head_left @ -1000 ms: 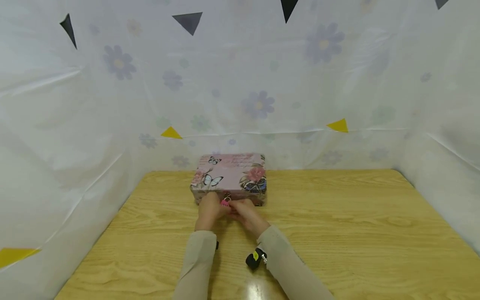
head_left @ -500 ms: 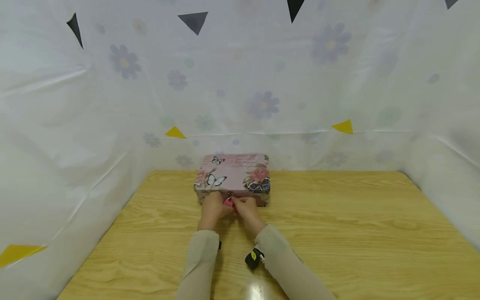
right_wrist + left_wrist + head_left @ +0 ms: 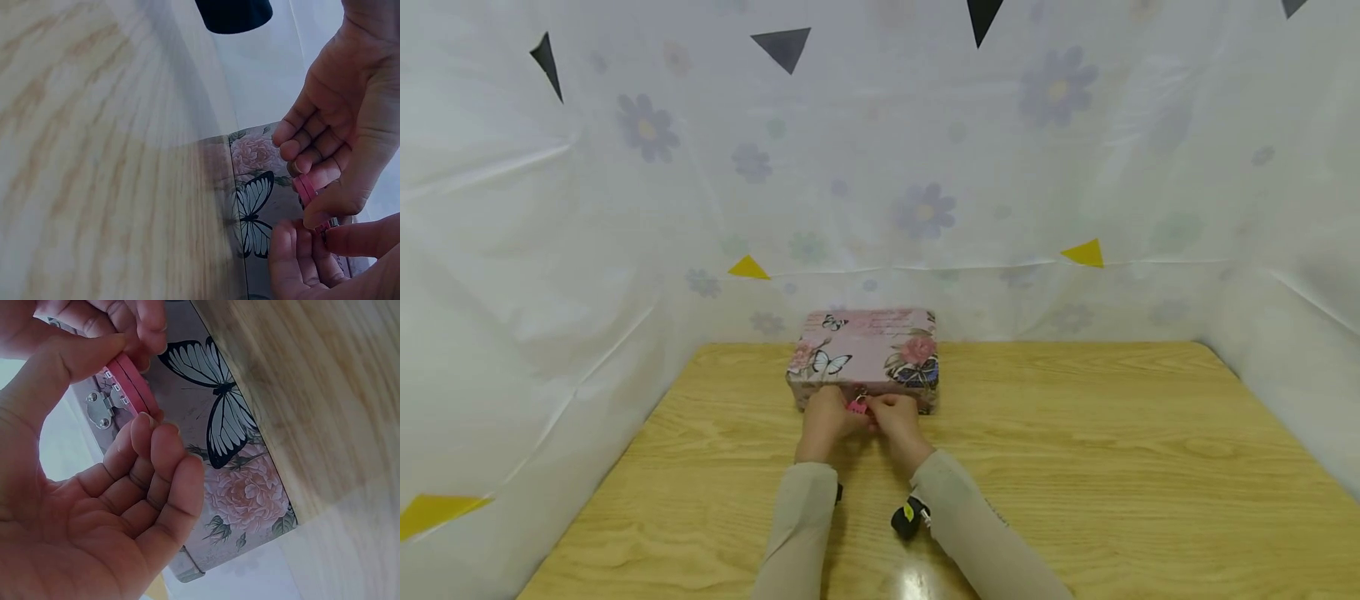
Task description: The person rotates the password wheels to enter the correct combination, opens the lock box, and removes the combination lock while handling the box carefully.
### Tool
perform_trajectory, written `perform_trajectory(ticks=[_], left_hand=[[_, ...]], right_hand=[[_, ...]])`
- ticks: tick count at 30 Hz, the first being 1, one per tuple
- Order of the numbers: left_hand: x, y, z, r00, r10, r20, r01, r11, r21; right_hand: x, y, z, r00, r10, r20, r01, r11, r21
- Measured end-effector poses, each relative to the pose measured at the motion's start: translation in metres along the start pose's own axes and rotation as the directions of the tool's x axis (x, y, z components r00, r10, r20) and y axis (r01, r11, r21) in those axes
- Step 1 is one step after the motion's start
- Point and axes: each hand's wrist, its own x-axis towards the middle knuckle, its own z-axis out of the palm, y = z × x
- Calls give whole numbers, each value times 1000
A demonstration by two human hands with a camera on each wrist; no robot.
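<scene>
A pink box (image 3: pixel 868 337) with butterflies and roses on its lid stands near the back of the table. At its front hangs a small pink combination padlock (image 3: pixel 857 407) on a metal clasp (image 3: pixel 101 409). My left hand (image 3: pixel 826 421) pinches the padlock between thumb and fingertips. From the other side my right hand (image 3: pixel 897 423) also pinches it, with the thumb close to the number dials. In the left wrist view the dials show as a row along the padlock's edge (image 3: pixel 132 387); the digits are too small to read. Fingers partly hide the shackle.
The wood-grain table (image 3: pixel 1075 467) reaches to a white flowered curtain (image 3: pixel 917 167) behind the box and at both sides. Yellow and black triangles mark the curtain. A black wrist camera (image 3: pixel 907 518) sits at the right sleeve.
The view has shifted slightly, so the box and hands appear a little further right. Both hands stay on the padlock, and the right fingers have changed position slightly on it.
</scene>
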Motion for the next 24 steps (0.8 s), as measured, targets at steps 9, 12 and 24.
perform_trajectory(ticks=[9,12,24], left_hand=[[0,-3,1,1000,19,-11,-19,1000,-5],[2,-4,0,999,30,-23,-30,1000,11],[1,-6,-1,1000,4,-6,-4,1000,8]], right_hand=[[-3,-3,0,999,46,-4,-45,997,66],[-3,-3,0,998,56,-6,-55,995,89],[-2,0,1,998,65,17,-67,983,170]])
